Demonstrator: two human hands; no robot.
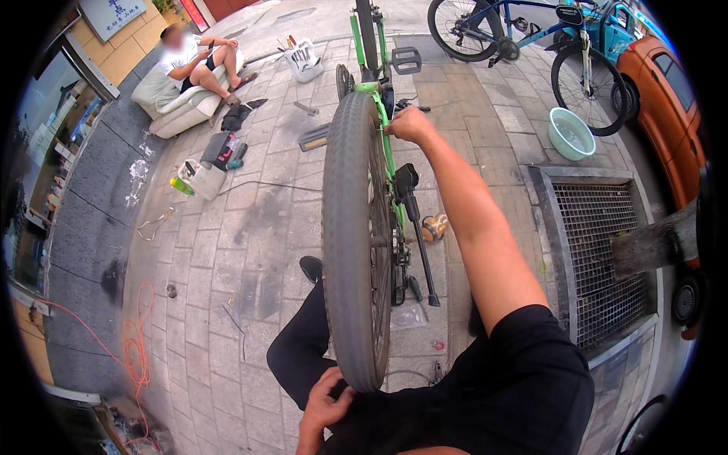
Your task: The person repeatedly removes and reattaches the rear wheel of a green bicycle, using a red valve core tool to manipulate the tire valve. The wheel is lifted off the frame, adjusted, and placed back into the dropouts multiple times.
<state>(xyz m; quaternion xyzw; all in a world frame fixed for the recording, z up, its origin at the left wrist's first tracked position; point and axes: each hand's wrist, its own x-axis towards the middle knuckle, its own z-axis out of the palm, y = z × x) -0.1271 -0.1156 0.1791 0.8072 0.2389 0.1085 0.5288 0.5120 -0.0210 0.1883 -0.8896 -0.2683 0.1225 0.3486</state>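
One tyre (346, 243) at left hand (327, 399); frame (388, 150) at right (410, 124)

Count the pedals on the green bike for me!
2: the black pedal is beyond the near tyre, to its right; the grey-and-yellow pedal is left of that tyre.

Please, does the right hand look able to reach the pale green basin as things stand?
Probably not: the right hand is at the green bicycle frame, arm stretched forward, and the pale green basin stands well away to the right.
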